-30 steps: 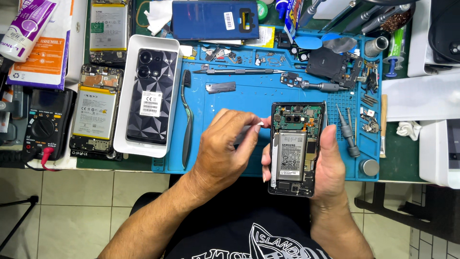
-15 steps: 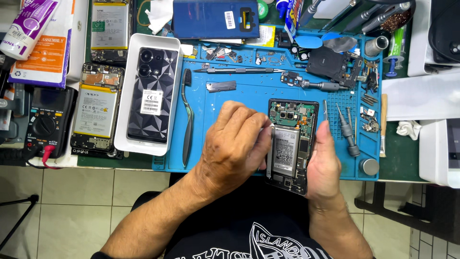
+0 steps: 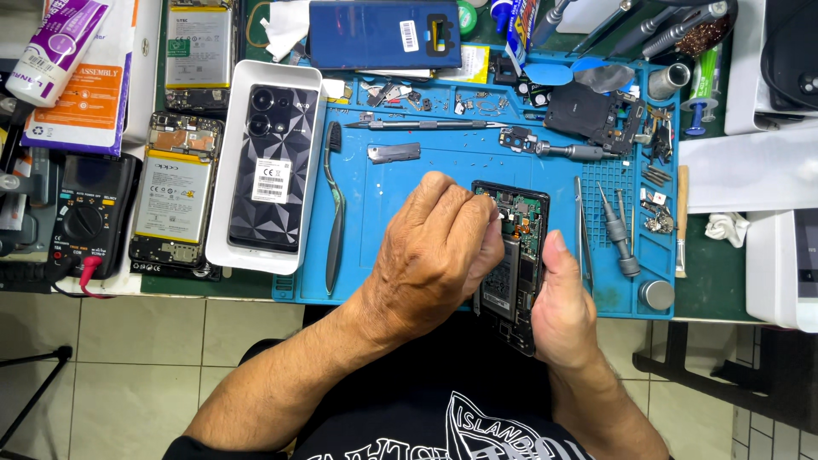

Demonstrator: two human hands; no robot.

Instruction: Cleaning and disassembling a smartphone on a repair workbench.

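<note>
My right hand (image 3: 564, 315) grips opened phone (image 3: 514, 255) over blue mat (image 3: 400, 196); left hand (image 3: 443, 251) fingers curled on its board, grip contents hidden.

Your left hand (image 3: 439, 255) was curled into a loose fist, knuckles up, fingers bent toward your right, its bare forearm running back to the lower left. Your right hand (image 3: 562, 311) stood on edge near the blue mat's (image 3: 400, 273) front edge, thumb upright, fingers wrapped out of sight.
</note>
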